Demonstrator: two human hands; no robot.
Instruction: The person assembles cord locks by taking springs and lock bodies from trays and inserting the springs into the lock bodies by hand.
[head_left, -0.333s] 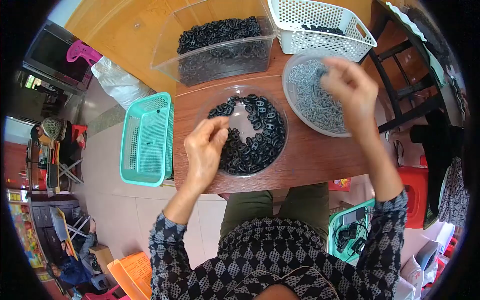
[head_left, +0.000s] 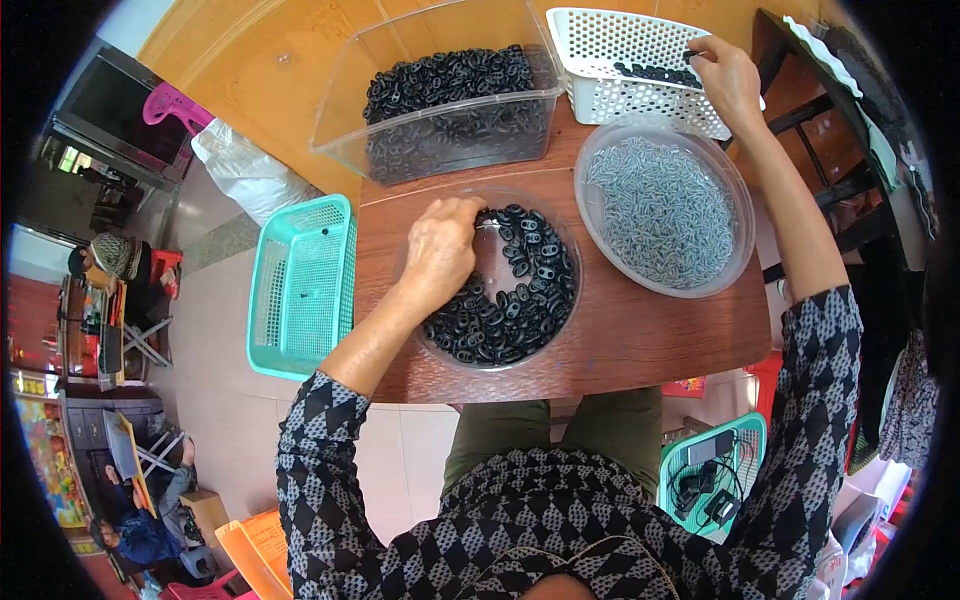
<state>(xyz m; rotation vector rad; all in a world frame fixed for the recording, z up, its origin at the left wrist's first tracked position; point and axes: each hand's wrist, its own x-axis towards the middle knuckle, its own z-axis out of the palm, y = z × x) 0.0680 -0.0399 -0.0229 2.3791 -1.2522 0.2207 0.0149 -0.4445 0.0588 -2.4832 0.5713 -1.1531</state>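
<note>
The right hand (head_left: 728, 82) is above the far right end of the white basket (head_left: 650, 118), its grip pinched together on a small black piece (head_left: 692, 55); a dark row (head_left: 655, 73) lies inside. The left hand (head_left: 440, 255) reaches into the clear round bowl (head_left: 490, 262) among two-holed black links (head_left: 500, 320); its fingertips are hidden, so I cannot tell whether that grip holds anything. On the wooden surface (head_left: 640, 350), a round tub (head_left: 598, 210) of silvery pieces (head_left: 665, 220) stands right of the bowl.
</note>
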